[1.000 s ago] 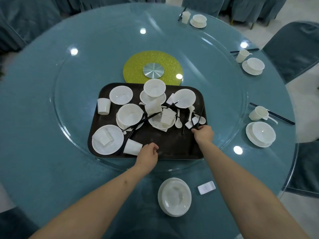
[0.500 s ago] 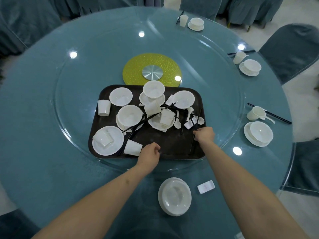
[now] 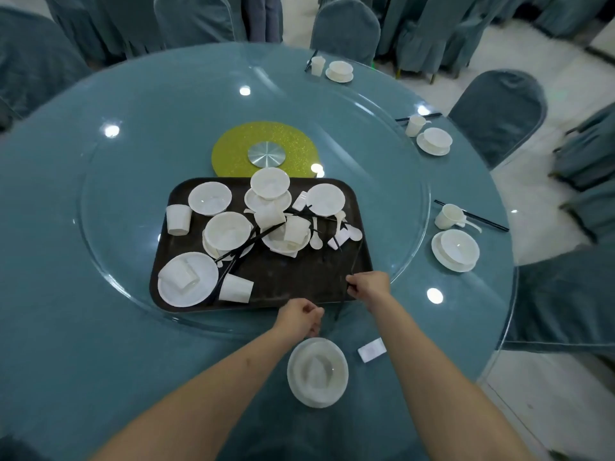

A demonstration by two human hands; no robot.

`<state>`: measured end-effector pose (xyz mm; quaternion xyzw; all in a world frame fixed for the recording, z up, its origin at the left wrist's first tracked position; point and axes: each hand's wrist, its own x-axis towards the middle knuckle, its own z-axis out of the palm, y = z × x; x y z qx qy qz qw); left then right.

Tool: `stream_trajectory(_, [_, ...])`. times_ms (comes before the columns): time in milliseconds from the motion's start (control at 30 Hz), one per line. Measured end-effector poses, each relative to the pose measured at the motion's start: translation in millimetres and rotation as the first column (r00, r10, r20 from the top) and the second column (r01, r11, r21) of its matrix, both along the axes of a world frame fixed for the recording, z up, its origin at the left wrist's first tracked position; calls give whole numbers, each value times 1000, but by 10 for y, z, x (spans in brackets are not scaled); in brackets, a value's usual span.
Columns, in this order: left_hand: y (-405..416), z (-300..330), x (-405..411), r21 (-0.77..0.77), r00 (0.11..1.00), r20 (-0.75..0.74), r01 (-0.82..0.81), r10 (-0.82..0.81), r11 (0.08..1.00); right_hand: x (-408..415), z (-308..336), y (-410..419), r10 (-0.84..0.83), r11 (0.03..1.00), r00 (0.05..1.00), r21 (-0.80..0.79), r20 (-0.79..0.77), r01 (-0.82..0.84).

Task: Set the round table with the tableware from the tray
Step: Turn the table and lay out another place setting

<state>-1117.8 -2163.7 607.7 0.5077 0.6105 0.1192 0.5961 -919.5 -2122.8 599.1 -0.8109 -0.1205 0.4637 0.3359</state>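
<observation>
A dark brown tray (image 3: 299,287) sits on the glass turntable, crowded with white bowls, plates, cups, spoons and black chopsticks. My right hand (image 3: 367,284) is at the tray's near right corner and pinches a pair of black chopsticks (image 3: 354,266) that reach back over the tray. My left hand (image 3: 301,316) hovers just off the tray's near edge with its fingers curled, and I see nothing in it. Right below it, a white plate with a bowl (image 3: 317,372) stands at my place, with a white chopstick rest (image 3: 371,350) to its right.
Three laid places run round the right rim, the nearest a bowl on a plate (image 3: 455,249) with a cup (image 3: 449,216) and chopsticks. A yellow disc (image 3: 239,151) marks the table's centre. Covered chairs (image 3: 499,111) ring the round table.
My right hand has drawn the chopsticks out of the pile toward the tray's near right corner. My left hand has pulled back off the tray toward my plate. My head has lifted.
</observation>
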Motion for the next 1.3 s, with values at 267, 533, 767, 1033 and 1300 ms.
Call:
stream_trajectory(267, [-334,145,174,-74,996,88,7,0,997,-238,19,-578,-108,986,976,109,-187,129])
stream_trajectory(533, [-435,194,2,-177,981,180,-44,76,983,-369,77,-895,-13,975,998,220,-53,25])
stream_trajectory(767, [-474,252,-211,-171,944,272,-146,189,974,-528,221,-1113,105,935,994,343,-16,-94])
stream_trajectory(1033, [-518,370,-213,-164,898,362,-201,248,966,-722,382,-1168,171,917,983,376,-66,-134])
stream_trajectory(1300, [-576,457,-196,-169,869,416,-218,270,961,-789,449,-1200,160,915,979,393,-130,-97])
